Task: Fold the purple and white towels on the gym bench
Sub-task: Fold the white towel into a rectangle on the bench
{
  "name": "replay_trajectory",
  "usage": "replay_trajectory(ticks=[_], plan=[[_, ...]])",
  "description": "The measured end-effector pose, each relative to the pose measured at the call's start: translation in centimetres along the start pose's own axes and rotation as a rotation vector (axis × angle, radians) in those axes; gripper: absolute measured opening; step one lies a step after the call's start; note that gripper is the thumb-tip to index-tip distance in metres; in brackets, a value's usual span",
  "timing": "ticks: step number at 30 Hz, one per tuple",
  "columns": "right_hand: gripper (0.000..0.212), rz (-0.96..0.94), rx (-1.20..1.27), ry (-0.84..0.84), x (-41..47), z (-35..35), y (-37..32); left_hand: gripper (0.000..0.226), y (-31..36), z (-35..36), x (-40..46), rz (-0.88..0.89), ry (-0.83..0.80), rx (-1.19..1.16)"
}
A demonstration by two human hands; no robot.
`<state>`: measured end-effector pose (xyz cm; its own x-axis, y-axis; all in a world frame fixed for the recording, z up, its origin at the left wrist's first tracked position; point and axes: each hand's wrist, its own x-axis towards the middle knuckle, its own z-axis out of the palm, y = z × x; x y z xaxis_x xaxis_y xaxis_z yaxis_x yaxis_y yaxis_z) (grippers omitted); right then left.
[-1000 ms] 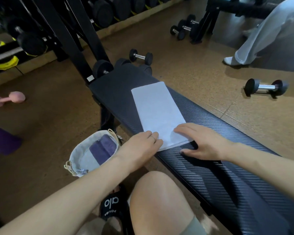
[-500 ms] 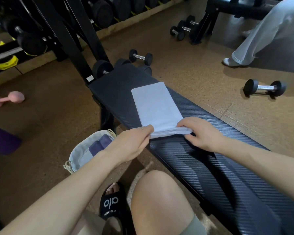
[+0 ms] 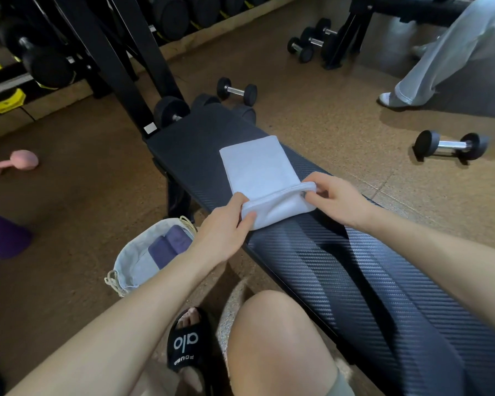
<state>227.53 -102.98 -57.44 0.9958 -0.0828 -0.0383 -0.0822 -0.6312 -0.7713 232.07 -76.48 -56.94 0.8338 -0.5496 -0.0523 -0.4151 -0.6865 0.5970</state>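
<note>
White towel (image 3: 257, 170) on the bench (image 3: 340, 267): I pinch its near corners, left hand (image 3: 226, 227) and right hand (image 3: 336, 195); uneven lift would skew the fold.

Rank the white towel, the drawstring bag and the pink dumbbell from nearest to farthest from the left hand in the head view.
1. white towel: on the bench, pinched by the left hand.
2. drawstring bag: floor, just left of it.
3. pink dumbbell: floor, far left.

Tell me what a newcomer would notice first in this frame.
First, the white towel lying on the black bench, its near end lifted and turned over by the left hand and right hand, each pinching a corner. Next, the cloth bag on the floor left of the bench, holding something purple.
</note>
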Motion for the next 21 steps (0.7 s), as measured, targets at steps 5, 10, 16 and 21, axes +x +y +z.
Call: replay_trajectory(ticks=[5,10,16,21], plan=[[0.024,0.086,-0.048,0.052,1.2,0.6,0.0,0.021,-0.4,0.2,1.2,-0.122,0.058,-0.123],[0.034,0.141,-0.041,0.122,1.4,1.6,-0.4,0.023,-0.6,0.4,2.7,-0.232,0.114,-0.161],[0.035,0.202,-0.120,0.209,1.8,2.5,-0.2,0.024,-1.0,0.6,3.8,-0.289,0.127,-0.130],[0.024,0.233,-0.222,0.232,2.0,3.6,-0.5,0.023,-0.9,0.6,4.3,-0.339,0.114,-0.159]])
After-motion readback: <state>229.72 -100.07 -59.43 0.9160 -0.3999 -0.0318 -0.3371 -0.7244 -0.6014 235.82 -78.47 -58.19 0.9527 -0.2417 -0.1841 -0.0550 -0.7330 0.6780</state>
